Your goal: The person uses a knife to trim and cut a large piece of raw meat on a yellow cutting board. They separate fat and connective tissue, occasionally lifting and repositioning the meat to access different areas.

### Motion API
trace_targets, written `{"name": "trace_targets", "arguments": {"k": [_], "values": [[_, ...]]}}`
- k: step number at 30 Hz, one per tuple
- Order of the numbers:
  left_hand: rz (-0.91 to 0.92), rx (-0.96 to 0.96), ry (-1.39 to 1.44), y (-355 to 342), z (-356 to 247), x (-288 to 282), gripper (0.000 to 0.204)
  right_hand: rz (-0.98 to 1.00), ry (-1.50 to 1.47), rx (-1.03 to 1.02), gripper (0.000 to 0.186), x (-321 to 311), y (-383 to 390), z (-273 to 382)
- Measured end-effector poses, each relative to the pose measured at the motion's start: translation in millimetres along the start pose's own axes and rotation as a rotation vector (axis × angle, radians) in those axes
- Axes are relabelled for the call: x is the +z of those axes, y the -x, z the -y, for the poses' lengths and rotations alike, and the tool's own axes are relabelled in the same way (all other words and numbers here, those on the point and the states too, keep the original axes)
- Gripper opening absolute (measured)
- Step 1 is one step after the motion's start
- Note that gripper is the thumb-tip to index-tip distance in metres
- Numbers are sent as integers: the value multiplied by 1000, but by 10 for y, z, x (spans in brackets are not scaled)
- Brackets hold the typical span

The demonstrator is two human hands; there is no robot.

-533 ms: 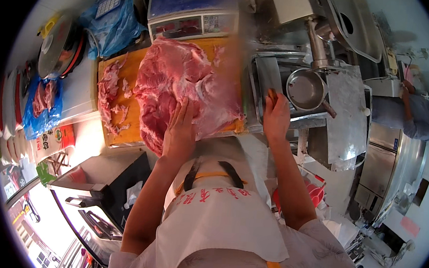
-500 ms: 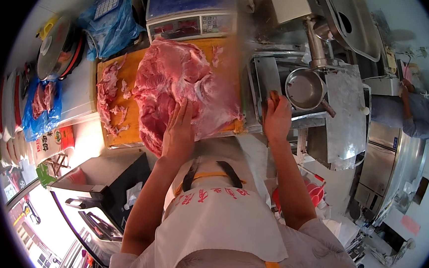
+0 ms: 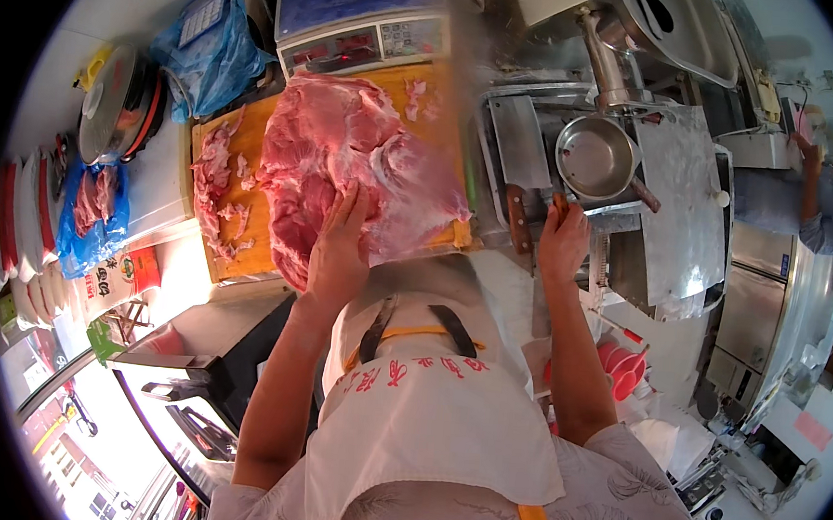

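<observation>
A large slab of raw meat, pink with white fat, lies on an orange cutting board. My left hand rests flat on its near edge, fingers stretched out together. Right of the board, my right hand is closed at a short brown wooden handle; the rest of that tool is hidden or cannot be made out. Just left of this hand a cleaver with a wooden handle lies on a metal tray. Meat trimmings lie along the board's left side.
Behind the board stands a blue-topped scale. A metal saucepan sits under a meat grinder at the right. Blue bags and more meat in a bag are at the left. Another person stands at far right.
My right hand has moved right, away from the cleaver, whose handle now shows. The brown handle at its fingers moved with it. My left hand stays on the meat.
</observation>
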State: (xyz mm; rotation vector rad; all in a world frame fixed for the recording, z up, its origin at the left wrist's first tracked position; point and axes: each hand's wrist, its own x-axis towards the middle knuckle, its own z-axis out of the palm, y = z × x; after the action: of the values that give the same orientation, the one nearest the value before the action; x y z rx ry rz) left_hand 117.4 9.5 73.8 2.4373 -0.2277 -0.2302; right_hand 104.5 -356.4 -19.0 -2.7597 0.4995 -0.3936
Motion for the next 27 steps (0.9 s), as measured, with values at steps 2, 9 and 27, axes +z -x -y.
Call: {"name": "trace_targets", "arguments": {"k": [2,9,27], "values": [[5,-13,-2,-1,12,10,69,-29,3,-3,28,3,-7,-61],[-10,9,-4,-21,-27,33,70,-127,60,-78,29,-74,-52,-65],[-41,-49,-6,-26,81,117,72,600,-706,-479,50,133,-386,1159]]}}
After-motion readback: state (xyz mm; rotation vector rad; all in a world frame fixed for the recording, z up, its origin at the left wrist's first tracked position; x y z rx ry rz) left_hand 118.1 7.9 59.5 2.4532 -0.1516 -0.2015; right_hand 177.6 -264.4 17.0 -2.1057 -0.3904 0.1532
